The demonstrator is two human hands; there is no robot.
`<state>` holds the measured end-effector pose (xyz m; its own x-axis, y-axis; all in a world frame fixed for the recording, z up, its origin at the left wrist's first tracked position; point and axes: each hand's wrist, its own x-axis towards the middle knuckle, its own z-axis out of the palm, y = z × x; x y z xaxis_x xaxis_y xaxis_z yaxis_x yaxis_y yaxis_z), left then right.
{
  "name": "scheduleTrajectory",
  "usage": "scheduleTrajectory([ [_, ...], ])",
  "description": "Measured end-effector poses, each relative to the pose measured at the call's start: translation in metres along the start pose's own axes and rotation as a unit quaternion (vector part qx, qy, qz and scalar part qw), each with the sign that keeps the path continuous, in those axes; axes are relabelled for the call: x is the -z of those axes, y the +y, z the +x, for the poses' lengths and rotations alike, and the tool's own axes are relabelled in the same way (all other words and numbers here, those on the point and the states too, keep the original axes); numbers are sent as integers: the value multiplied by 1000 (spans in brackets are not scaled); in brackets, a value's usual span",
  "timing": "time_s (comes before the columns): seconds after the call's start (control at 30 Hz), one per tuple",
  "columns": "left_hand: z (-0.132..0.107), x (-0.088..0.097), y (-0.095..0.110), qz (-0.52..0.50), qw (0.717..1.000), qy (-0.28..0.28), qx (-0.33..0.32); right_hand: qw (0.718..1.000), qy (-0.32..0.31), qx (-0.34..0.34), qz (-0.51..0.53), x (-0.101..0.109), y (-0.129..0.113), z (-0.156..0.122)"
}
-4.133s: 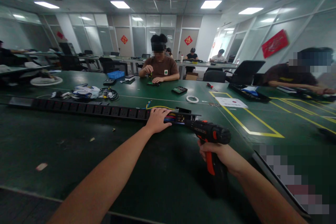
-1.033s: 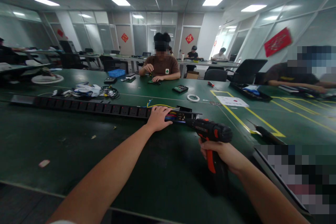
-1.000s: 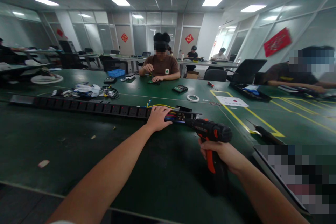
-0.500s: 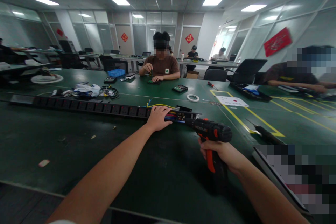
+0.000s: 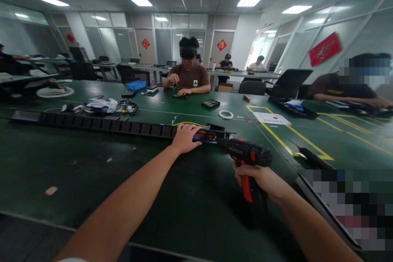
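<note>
A long black power strip (image 5: 101, 125) lies across the green table (image 5: 92, 180). Its right end is open and shows coloured wires (image 5: 203, 136). My left hand (image 5: 184, 138) rests on the strip just left of the open end, fingers curled over it. My right hand (image 5: 260, 178) grips the handle of a black and orange cordless screwdriver (image 5: 247, 159). The tool's tip points left into the wired end of the strip.
A pile of cables and parts (image 5: 101, 106) lies behind the strip. A white tape roll (image 5: 225, 114), a paper sheet (image 5: 272, 118) and yellow floor-style markings (image 5: 285, 141) sit to the right. One person (image 5: 188, 75) works across the table, another (image 5: 346, 88) at the right.
Almost nothing differs. Both hands and the screwdriver stay where they were at the strip's open end; only the view shifts very slightly.
</note>
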<state>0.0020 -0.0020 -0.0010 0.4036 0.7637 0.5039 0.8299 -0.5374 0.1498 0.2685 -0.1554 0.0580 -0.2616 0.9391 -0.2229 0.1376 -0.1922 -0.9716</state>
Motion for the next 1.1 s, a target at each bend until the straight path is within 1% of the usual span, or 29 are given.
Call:
scheduleTrajectory([
  [0.53,0,1,0,-5,1000,-5,4,1000,0,-3,-3,0,-3,-1],
  [0.77,0,2,0,-4,1000,2,0,1000,0,-5,-4,-1,-4,-1],
  [1.1,1,0,0,-3,1000,-3,3,1000,5,-2,-13,-2,-4,-2],
])
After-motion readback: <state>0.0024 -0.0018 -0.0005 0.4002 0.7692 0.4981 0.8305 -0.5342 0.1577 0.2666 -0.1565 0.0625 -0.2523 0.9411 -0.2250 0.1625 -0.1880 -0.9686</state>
